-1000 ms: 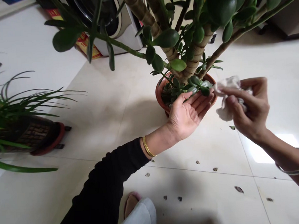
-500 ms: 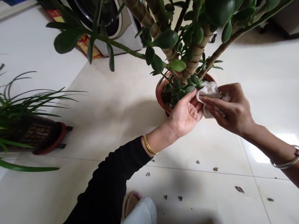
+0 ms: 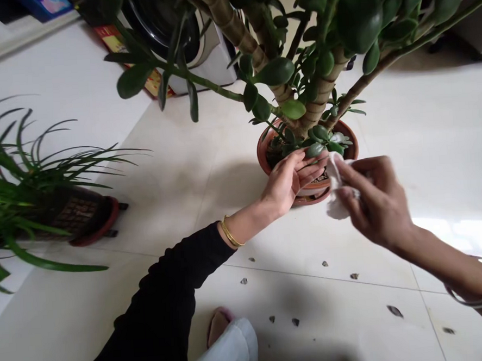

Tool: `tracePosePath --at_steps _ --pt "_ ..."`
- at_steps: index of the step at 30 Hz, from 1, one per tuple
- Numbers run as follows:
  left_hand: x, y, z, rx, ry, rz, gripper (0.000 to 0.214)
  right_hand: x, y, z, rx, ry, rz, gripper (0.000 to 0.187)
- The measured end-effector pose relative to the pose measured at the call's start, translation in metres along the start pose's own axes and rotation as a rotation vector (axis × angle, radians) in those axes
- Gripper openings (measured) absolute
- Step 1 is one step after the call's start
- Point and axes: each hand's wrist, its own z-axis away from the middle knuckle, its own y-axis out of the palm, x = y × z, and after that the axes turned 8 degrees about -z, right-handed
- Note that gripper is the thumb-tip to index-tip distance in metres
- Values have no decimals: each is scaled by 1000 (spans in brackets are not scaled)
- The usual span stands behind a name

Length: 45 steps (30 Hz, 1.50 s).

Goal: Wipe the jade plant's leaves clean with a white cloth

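Observation:
A large jade plant (image 3: 285, 71) with thick, ringed stems and fleshy green leaves grows in a reddish-brown pot (image 3: 262, 149). My left hand (image 3: 290, 180) is palm up at the front of the pot, its fingers stretched out beneath a low cluster of leaves (image 3: 319, 135). Its thumb lies close to one leaf; whether they touch I cannot tell. To the right of the pot rim, my right hand (image 3: 378, 196) is closed on a crumpled white cloth (image 3: 336, 191). The cloth hangs just off my left fingertips. A small pale-looking leaf cluster (image 3: 340, 140) shows above it.
At left stands a long-leaved plant in a dark pot (image 3: 77, 212) on a wheeled red base. Behind the jade plant are a round-doored washing machine (image 3: 215, 59) and a red-yellow packet (image 3: 112, 38). Several dry bits (image 3: 395, 311) lie on the tiled floor (image 3: 340, 327).
My right hand has drawn the cloth down and away from the leaves, off my left fingers. My left hand stays under the leaf cluster. The view has shifted slightly.

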Motion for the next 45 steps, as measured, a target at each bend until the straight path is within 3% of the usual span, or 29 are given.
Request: tracePosePath --at_steps 5,9,14,19,29,37,45 --pt "-3 1 -4 21 84 -111 27 22 24 -4 168 68 91 74" --pt "-2 2 -9 2 71 -155 31 20 36 -5 203 139 79 74" --pt "0 -3 -11 -23 83 -153 28 14 35 2 370 223 104 74" --pt "4 -5 -14 -15 94 -142 25 9 30 -2 314 198 169 76" --pt "8 -6 -16 27 118 -109 23 -4 33 -13 332 302 193 73" --pt "5 -3 -13 12 87 -171 31 0 33 -8 374 233 187 70" --pt "-3 3 -11 9 40 -57 38 -4 26 -4 380 202 173 69"
